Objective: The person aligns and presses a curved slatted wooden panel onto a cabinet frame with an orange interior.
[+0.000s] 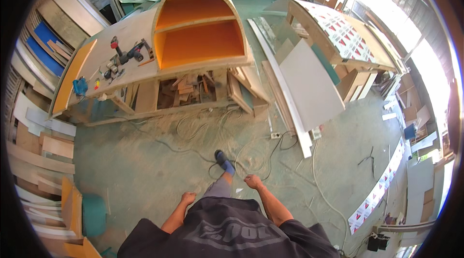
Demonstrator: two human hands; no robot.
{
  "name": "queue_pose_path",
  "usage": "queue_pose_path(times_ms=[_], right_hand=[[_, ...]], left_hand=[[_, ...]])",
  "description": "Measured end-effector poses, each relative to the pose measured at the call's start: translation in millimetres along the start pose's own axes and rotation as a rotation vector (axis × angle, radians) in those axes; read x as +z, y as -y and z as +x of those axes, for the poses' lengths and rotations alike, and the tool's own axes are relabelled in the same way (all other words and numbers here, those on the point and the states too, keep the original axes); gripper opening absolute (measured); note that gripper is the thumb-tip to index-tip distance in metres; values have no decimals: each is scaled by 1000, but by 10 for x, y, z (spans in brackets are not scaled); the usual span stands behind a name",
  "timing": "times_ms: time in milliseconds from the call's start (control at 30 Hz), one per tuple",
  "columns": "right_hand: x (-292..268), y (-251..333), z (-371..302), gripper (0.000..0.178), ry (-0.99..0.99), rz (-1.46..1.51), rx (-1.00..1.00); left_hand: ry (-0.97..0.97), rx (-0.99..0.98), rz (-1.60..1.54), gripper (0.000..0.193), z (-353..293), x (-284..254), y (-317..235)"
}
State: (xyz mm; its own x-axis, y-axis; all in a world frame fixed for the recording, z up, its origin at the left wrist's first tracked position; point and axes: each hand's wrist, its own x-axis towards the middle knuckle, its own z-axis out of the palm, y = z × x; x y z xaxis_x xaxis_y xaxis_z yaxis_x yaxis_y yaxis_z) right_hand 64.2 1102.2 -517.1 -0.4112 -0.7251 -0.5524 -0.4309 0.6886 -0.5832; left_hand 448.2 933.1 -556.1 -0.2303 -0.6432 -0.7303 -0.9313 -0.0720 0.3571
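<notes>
My left hand (188,198) hangs beside my body with its fingers curled in, and nothing shows in it. On the other side, my right hand (252,180) is held a little farther forward, loosely closed, with no object visible. Neither hand touches anything. Ahead of me stands a workbench (130,55). On it rests an arched wooden cabinet (200,19) with an orange inside and one shelf. Cordless drills (130,54) and other small tools lie to the left of the cabinet, and a blue power tool (80,86) sits near the bench's left end.
Cables (181,149) trail over the dusty floor around my foot (224,160). A large pale panel (309,86) and long white boards (282,89) lie right of the bench. A second table (333,31) stands beyond. Stacked boards (43,156) line the left wall; a patterned strip (377,188) lies right.
</notes>
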Motion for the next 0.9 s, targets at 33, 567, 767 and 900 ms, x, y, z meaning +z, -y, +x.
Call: queue_pose_path(times_ms=[33,567,767,900], right_hand=[[172,-169,-219,38,-16,30,23],[2163,-1922,-2836,42,181,120,345],[2320,-1449,-2235,47,202,38,98],[2156,-902,-1674,43,263,-317,-29]], left_hand=[[1,36,104,49,-174,28,115],[21,76,28,48,-1176,-306,356],[36,93,-113,48,-1403,-192,799],[56,33,18,52,-1828,41,1503]])
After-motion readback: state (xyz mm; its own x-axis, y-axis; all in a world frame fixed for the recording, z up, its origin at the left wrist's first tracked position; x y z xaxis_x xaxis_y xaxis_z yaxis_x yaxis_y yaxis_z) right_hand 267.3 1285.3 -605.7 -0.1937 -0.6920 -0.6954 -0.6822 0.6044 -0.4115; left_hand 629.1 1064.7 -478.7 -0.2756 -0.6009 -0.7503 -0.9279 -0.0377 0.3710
